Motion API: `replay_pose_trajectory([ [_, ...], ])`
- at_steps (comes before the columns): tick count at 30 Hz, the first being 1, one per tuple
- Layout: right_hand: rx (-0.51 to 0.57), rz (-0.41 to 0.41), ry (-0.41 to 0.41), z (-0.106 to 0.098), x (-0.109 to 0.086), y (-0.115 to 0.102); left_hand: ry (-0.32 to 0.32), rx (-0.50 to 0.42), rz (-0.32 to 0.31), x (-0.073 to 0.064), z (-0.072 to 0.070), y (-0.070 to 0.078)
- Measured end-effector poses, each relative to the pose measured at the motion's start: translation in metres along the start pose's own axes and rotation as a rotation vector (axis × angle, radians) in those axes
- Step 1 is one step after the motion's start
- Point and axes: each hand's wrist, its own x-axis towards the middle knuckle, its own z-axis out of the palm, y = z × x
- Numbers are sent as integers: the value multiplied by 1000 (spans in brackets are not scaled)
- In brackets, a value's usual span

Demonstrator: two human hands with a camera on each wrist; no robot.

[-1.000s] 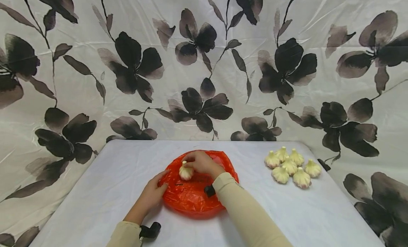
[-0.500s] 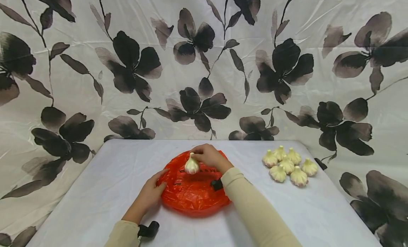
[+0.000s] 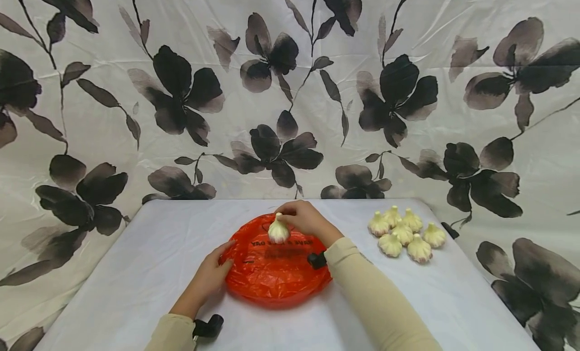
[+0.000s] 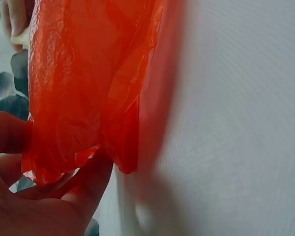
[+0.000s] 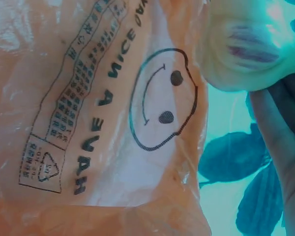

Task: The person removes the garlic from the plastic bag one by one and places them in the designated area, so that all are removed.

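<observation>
A red plastic bag [image 3: 278,283] lies puffed and rounded on the table's middle. My left hand [image 3: 206,276] holds its left edge; in the left wrist view the fingers [image 4: 91,189] go beneath the plastic, with another digit on the opposite side. By its stem, my right hand [image 3: 307,220] pinches a garlic bulb [image 3: 278,231] in front of the bag's far part. The right wrist view shows the bulb's purple-streaked underside close up, beside the bag's printed smiley face [image 5: 162,101] and lettering. Whether the bulb touches the plastic I cannot tell.
Several garlic bulbs [image 3: 402,233] sit grouped at the table's far right. The table [image 3: 149,255] has a white cover. Behind it hangs a white cloth [image 3: 217,18] with dark flowers. A black wrist camera [image 3: 208,326] is strapped to each arm.
My right hand has carried the garlic bulb from over the bag's middle toward its far edge and slightly right. The left hand keeps its hold on the bag. The head view has shifted slightly.
</observation>
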Motion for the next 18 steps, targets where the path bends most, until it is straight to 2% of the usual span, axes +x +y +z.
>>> replay_pose_trajectory([
  [8, -113, -86, 70, -8, -19, 4, 2, -7, 2, 3, 4, 1],
  [18, -110, -107, 147, -24, -45, 9, -8, -14, -19, 1, 2, 5],
])
